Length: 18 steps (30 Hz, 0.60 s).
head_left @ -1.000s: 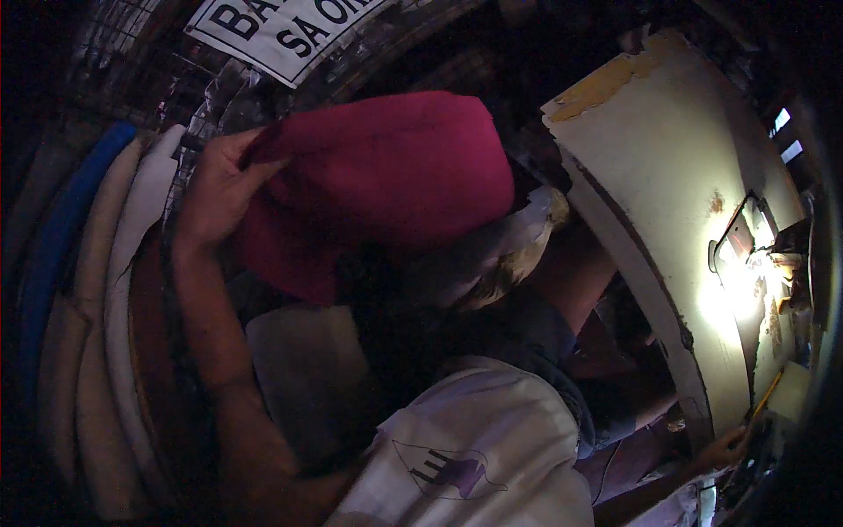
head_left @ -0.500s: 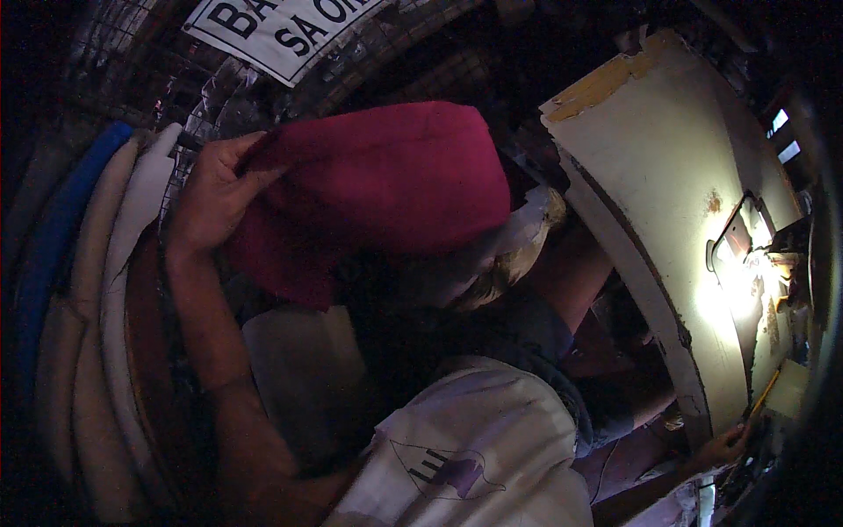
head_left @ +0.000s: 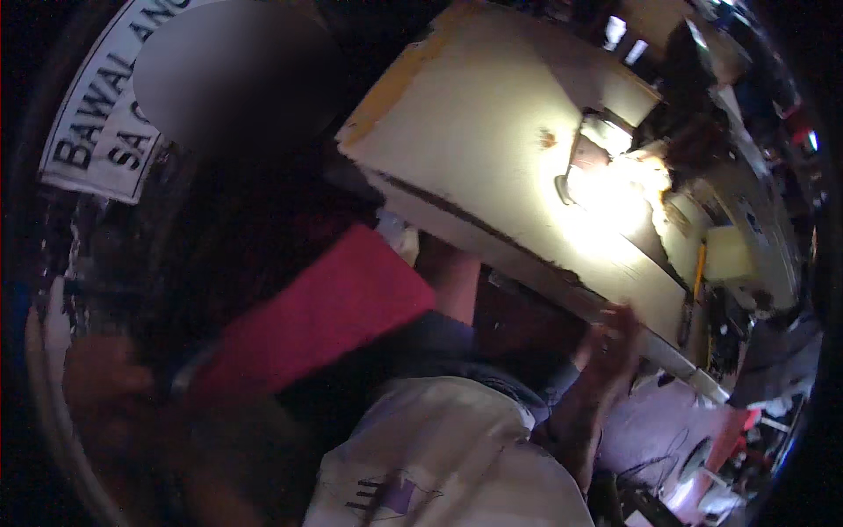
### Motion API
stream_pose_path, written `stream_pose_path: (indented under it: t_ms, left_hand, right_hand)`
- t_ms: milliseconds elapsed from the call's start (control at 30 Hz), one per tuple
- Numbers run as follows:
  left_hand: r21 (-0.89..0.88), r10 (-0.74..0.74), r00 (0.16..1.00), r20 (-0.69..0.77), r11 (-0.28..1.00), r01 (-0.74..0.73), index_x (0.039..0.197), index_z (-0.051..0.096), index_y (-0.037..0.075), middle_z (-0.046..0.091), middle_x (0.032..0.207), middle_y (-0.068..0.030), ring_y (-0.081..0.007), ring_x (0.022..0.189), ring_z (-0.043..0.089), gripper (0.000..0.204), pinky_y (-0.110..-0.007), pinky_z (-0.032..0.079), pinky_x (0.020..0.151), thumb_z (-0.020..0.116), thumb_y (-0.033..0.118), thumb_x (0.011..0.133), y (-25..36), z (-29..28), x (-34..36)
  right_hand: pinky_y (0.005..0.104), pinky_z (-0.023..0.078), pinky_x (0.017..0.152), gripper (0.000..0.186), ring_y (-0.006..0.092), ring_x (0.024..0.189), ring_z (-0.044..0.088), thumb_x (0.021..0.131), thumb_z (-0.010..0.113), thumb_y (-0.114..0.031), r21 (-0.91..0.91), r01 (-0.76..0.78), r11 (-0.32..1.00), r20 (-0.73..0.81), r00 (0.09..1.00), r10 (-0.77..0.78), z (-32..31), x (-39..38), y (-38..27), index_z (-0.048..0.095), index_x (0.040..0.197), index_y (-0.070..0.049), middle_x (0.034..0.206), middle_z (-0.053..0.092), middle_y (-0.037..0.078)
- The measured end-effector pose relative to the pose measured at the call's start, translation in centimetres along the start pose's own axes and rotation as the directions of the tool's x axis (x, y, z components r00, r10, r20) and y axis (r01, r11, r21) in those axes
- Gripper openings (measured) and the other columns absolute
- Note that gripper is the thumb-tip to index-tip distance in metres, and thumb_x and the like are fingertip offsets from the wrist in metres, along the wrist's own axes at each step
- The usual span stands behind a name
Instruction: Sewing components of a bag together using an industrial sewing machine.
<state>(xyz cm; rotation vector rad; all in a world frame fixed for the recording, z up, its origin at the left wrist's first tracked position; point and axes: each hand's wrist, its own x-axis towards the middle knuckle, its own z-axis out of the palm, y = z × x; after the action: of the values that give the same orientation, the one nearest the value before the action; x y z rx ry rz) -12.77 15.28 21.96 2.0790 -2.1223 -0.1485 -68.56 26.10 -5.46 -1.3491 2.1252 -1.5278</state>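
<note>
My left hand is a dark, motion-smeared shape at the lower left, beside a pink-red cloth; whether it holds the cloth I cannot tell. My right hand is raised at the front edge of a worn cream tabletop on the right, also blurred, with its grip unclear. Above it lies a thin yellow stick. The cloth is over my lap area, above my white shirt.
A bright lamp lights the tabletop. A lettered sign is at upper left, partly covered by a blurred oval. Clutter and dark cloth are at far right, and a pinkish surface with cords is below.
The view has swung rightward. The pink cloth and my left hand, which earlier gripped its corner, appear lower and smeared. My right hand has shifted away from the yellow stick.
</note>
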Motion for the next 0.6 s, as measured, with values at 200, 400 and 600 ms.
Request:
stream_pose_path:
  t_ms: [200, 400, 600]
  left_hand:
    - [-0.045, -0.056, 0.997, 0.047, 0.997, 0.058, 0.115, 0.068, 0.002, 0.071, 0.099, -0.0166, -0.0305, 0.091, 0.069, 0.041, -0.037, 0.052, 0.087, 0.077, 0.015, 0.077, 0.2, -0.2, -0.7]
    - [-0.086, -0.077, 0.992, 0.104, 0.993, 0.086, 0.113, 0.068, 0.001, 0.071, 0.098, -0.017, -0.0309, 0.092, 0.069, 0.039, -0.038, 0.052, 0.086, 0.077, 0.015, 0.078, 1.4, -1.0, -1.0]
    - [-0.179, 0.014, 0.97, 0.244, 0.983, 0.031, 0.112, 0.068, 0.001, 0.071, 0.098, -0.0174, -0.0313, 0.092, 0.069, 0.037, -0.038, 0.052, 0.086, 0.076, 0.015, 0.078, 5.4, -2.1, -0.2]
  right_hand:
    - [0.0395, 0.034, 0.114, 0.099, 0.0259, 0.141, 0.038, 0.074, 0.09, -0.022, 0.559, -0.251, 0.79, 0.574, 0.805, -0.151, 5.1, 0.2, -8.0, 0.032, 0.151, 0.003, 0.15, 0.042, 0.016]
    - [0.0394, 0.043, 0.106, 0.065, 0.0251, 0.126, 0.056, 0.072, 0.086, -0.007, 0.65, -0.361, 0.668, 0.686, 0.658, -0.311, 4.2, -1.5, -7.1, 0.059, 0.131, -0.001, 0.135, 0.059, 0.015]
    - [0.0402, 0.05, 0.096, 0.029, 0.0261, 0.114, 0.065, 0.075, 0.079, -0.009, 0.718, -0.305, 0.626, 0.627, 0.674, -0.39, 1.4, -3.2, -3.4, 0.071, 0.101, -0.002, 0.126, 0.065, 0.014]
